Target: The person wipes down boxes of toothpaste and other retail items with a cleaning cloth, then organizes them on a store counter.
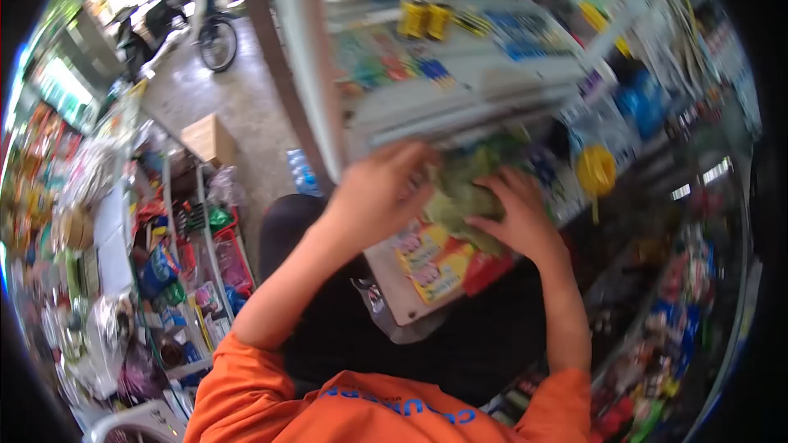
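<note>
1. Crinkling and shining like thin, glossy plastic film: green bag (460, 197).
2. Gleaming as smooth, glossy printed wrap, just nearer than that: yellow-and-red packets (435, 262).
3. Looking matt and soft, as cloth, at the near edge: orange shirt (353, 410).
4. Showing plain matt brown cardboard, far left: box (209, 138).
5. Lying dull and rough like concrete, far left: floor (246, 90).
6. Glinting as hard, smooth plastic, on the right: yellow reel (597, 171).

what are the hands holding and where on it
A blurred greenish bundle: left hand grips its left side, right hand its right side.
</note>
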A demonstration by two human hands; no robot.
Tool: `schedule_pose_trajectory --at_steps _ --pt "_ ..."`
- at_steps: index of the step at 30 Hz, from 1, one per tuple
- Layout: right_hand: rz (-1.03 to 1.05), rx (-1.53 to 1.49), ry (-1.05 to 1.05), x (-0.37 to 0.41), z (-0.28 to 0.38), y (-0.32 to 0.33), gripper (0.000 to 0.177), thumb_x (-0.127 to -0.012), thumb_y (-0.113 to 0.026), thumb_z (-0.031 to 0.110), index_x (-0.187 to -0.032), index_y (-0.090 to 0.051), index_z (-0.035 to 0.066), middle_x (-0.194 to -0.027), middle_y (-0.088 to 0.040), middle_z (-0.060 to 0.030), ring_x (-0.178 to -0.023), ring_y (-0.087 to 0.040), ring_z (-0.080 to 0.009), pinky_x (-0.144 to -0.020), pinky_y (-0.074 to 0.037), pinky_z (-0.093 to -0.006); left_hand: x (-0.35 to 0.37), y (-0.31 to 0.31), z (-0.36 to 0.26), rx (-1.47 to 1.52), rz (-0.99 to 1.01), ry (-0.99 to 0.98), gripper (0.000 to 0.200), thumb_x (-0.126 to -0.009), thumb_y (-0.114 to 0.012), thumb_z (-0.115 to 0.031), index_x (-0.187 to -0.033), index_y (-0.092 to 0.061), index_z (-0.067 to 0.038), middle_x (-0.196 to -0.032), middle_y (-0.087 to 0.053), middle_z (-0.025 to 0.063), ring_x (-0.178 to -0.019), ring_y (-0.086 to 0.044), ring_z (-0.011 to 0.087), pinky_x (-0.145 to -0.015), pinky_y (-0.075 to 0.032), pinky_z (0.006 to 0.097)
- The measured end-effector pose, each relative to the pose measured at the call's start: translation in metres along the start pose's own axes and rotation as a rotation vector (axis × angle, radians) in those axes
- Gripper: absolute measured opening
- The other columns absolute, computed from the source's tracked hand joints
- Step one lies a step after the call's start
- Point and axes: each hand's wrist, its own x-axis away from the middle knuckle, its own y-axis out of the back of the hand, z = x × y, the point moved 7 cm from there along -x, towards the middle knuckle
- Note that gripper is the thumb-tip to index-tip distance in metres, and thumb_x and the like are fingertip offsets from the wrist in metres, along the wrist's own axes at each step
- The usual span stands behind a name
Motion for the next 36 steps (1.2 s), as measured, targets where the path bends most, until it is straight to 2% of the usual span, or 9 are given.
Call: schedule_pose_trajectory --at_steps 5,9,11,13,14,22,28,30,36 --pt "-0.002 -0.075 -0.058 -0.001 -0.012 0.011 0.039 -0.085 -0.082 0.023 -0.117 -0.067 0.005 -0.111 -0.065 -0.0144 -0.107 -0.062 -0.0365 -0.102 -0.045 -0.0426 0.01 -0.009 -0.002 -0.137 0.091 0.077 0.025 -0.09 -0.064 -0.006 -0.114 -0.068 -0.003 -0.102 -0.069 0.0144 -0.093 -0.07 0.0283 -0.082 -0.056 0.038" --pt "-0.253 -0.381 -0.142 0.01 -0.054 0.032 0.027 -0.097 -0.072 0.022 -0.116 -0.066 0.004 -0.11 -0.065 -0.013 -0.105 -0.065 -0.0315 -0.089 -0.05 -0.0364 0.017 -0.028 0.003 -0.155 0.147 0.056 0.025 -0.091 -0.066 -0.008 -0.114 -0.067 -0.003 -0.103 -0.069 0.0147 -0.095 -0.07 0.0307 -0.084 -0.056 0.0408" --pt "-0.496 -0.937 -0.217 0.022 -0.085 0.036 0.037 -0.103 -0.065 0.028 -0.131 -0.06 0.005 -0.123 -0.065 -0.0084 -0.114 -0.063 -0.0242 -0.098 -0.049 -0.0351 0.02 -0.04 0.002 -0.254 0.228 0.02 0.026 -0.094 -0.067 -0.017 -0.116 -0.068 -0.004 -0.105 -0.068 0.0157 -0.099 -0.069 0.0347 -0.086 -0.055 0.0447" --pt "-0.797 -1.339 -0.332 0.038 -0.111 0.024 0.052 -0.106 -0.057 0.036 -0.148 -0.049 0.007 -0.145 -0.059 -0.0114 -0.13 -0.06 -0.0287 -0.113 -0.047 -0.0418 0.024 -0.058 0.006 -0.282 0.335 0.044 0.031 -0.096 -0.067 -0.024 -0.119 -0.067 -0.003 -0.108 -0.068 0.0165 -0.101 -0.069 0.0365 -0.087 -0.055 0.0461" --pt "-0.75 -1.49 -0.328 0.039 -0.117 0.021 0.055 -0.106 -0.056 0.036 -0.152 -0.045 0.006 -0.152 -0.053 -0.0131 -0.137 -0.055 -0.0314 -0.117 -0.045 -0.0499 0.028 -0.071 0.008 -0.309 0.432 0.07 0.037 -0.098 -0.067 -0.031 -0.122 -0.066 -0.003 -0.112 -0.068 0.0172 -0.103 -0.068 0.0384 -0.087 -0.055 0.0475" --pt "-0.844 -1.689 -0.482 0.046 -0.121 0.024 0.05 -0.107 -0.056 0.033 -0.149 -0.048 0.006 -0.152 -0.054 -0.0123 -0.136 -0.055 -0.03 -0.114 -0.046 -0.05 0.027 -0.105 0.01 -0.438 0.645 0.098 0.058 -0.098 -0.065 -0.045 -0.133 -0.059 0.001 -0.116 -0.064 0.0225 -0.101 -0.068 0.044 -0.089 -0.055 0.0507" --pt "-0.824 -1.643 -0.569 0.048 -0.127 0.015 0.056 -0.108 -0.049 0.041 -0.154 -0.045 0.009 -0.159 -0.047 -0.01 -0.145 -0.045 -0.0287 -0.119 -0.037 -0.0496 0.025 -0.106 0.029 -0.375 0.617 0.198 0.07 -0.096 -0.067 -0.05 -0.138 -0.05 0.004 -0.111 -0.068 0.0275 -0.101 -0.069 0.0448 -0.088 -0.055 0.0512" --pt "-0.797 -1.655 -0.54 0.049 -0.135 0.011 0.059 -0.108 -0.048 0.042 -0.157 -0.042 0.009 -0.161 -0.045 -0.0097 -0.147 -0.042 -0.0286 -0.121 -0.034 -0.0499 0.027 -0.108 0.034 -0.3 0.784 0.319 0.073 -0.094 -0.067 -0.052 -0.137 -0.049 0.003 -0.105 -0.071 0.0271 -0.099 -0.07 0.0459 -0.087 -0.055 0.0527" --pt "-0.73 -1.632 -0.487 0.05 -0.142 0.006 0.056 -0.108 -0.051 0.038 -0.157 -0.042 0.011 -0.159 -0.047 -0.0097 -0.147 -0.043 -0.0267 -0.12 -0.035 -0.0466 0.021 -0.086 0.021 -0.353 0.625 0.373 0.07 -0.095 -0.067 -0.051 -0.139 -0.047 0.0 -0.098 -0.071 0.0279 -0.096 -0.07 0.0468 -0.084 -0.054 0.0549"
